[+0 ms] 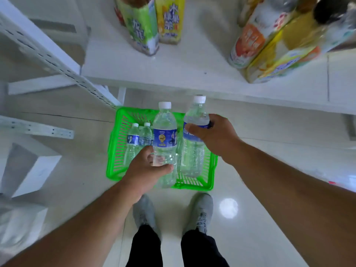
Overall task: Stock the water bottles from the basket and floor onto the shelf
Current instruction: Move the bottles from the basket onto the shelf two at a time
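I hold two clear water bottles with blue labels and white caps above a green plastic basket (117, 151) on the floor. My left hand (146, 170) grips the lower half of one water bottle (165, 132). My right hand (215, 135) grips the other water bottle (194, 151) around its label. Both bottles are upright, just below the front edge of the white shelf (192, 78). Two more small water bottles (133, 139) (145, 134) stand in the basket's left part.
Tall green and yellow drink bottles (146, 24) stand at the shelf's back left, orange and yellow ones (269, 43) at its right. A white perforated shelf upright (57, 64) runs at left. White boxes (32, 166) sit on the floor left. My grey shoes (200, 211) are just behind the basket.
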{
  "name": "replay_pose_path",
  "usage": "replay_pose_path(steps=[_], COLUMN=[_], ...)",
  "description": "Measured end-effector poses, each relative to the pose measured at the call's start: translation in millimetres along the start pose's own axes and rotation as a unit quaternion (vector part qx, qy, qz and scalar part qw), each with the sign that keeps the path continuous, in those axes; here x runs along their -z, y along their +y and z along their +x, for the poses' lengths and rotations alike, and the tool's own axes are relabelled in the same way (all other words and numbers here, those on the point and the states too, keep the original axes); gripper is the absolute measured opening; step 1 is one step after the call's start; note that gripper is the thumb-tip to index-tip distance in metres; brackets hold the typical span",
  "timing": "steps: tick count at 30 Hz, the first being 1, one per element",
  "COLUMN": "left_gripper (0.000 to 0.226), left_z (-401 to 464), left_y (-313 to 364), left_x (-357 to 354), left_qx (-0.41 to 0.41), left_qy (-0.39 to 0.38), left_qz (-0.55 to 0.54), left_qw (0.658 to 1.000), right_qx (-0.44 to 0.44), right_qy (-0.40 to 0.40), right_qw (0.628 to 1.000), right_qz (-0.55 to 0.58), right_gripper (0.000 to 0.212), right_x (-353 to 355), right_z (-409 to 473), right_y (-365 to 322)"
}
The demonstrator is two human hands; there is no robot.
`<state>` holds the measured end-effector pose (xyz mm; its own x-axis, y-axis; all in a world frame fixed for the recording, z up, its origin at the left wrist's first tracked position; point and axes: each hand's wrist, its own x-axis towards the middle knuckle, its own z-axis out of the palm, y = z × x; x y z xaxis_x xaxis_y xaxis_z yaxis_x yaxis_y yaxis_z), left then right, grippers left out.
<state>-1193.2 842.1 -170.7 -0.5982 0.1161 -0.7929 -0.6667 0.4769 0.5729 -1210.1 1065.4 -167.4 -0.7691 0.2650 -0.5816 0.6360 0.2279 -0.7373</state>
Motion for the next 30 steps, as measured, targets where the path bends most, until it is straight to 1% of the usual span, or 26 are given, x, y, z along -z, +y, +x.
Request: replay_pose_path(steps=[3, 7, 8, 10, 11, 12, 14, 17, 23, 27, 30], left_gripper=[0.086, 0.055, 0.051, 0.049, 0.048, 0.048, 0.049, 0.053, 0.06, 0.044, 0.041], left_z=[-77.3, -181.0, -205.2, -250.4, -271.2, -291.3, -329.2, -376.9, -452.2, -484.9, -499.3], left_y=[46.4, 100.4, 112.1, 133.3, 142.3, 151.0, 166.8, 183.8, 205.5, 214.1, 221.7], left_x=[22.9, 55.0, 62.7, 77.7, 85.5, 93.1, 107.2, 126.4, 152.3, 153.5, 148.8], left_qx=[-0.043, -0.121, -0.139, -0.173, -0.19, -0.209, -0.247, -0.292, -0.359, -0.384, -0.394], left_qy=[0.014, 0.039, 0.043, 0.05, 0.054, 0.058, 0.06, 0.061, 0.066, 0.093, 0.113], left_qz=[-0.008, -0.005, -0.007, -0.008, -0.011, -0.013, -0.014, -0.032, -0.03, -0.023, -0.033], left_qw=[0.999, 0.992, 0.989, 0.984, 0.98, 0.976, 0.967, 0.954, 0.931, 0.918, 0.911], right_qx=[0.044, 0.121, 0.139, 0.176, 0.196, 0.215, 0.239, 0.265, 0.318, 0.344, 0.358], right_qy=[-0.002, -0.006, -0.004, 0.007, 0.014, 0.024, 0.041, 0.067, 0.104, 0.108, 0.109], right_qw=[0.999, 0.993, 0.99, 0.984, 0.98, 0.976, 0.97, 0.962, 0.942, 0.932, 0.927], right_qz=[0.005, -0.016, -0.02, -0.022, -0.025, -0.025, -0.02, -0.008, 0.023, 0.024, 0.028], right_gripper=[0.028, 0.027, 0.025, 0.014, 0.012, 0.015, 0.01, 0.028, 0.027, 0.027, 0.025], right_x=[30.5, 72.1, 81.3, 97.2, 103.7, 109.0, 116.2, 121.4, 128.4, 134.6, 141.0], right_z=[-59.4, -145.7, -168.0, -212.8, -233.6, -255.3, -294.2, -349.0, -437.3, -468.7, -478.6], right_y=[-73.6, -174.9, -198.1, -240.1, -257.6, -275.0, -302.6, -338.1, -386.4, -401.8, -408.4])
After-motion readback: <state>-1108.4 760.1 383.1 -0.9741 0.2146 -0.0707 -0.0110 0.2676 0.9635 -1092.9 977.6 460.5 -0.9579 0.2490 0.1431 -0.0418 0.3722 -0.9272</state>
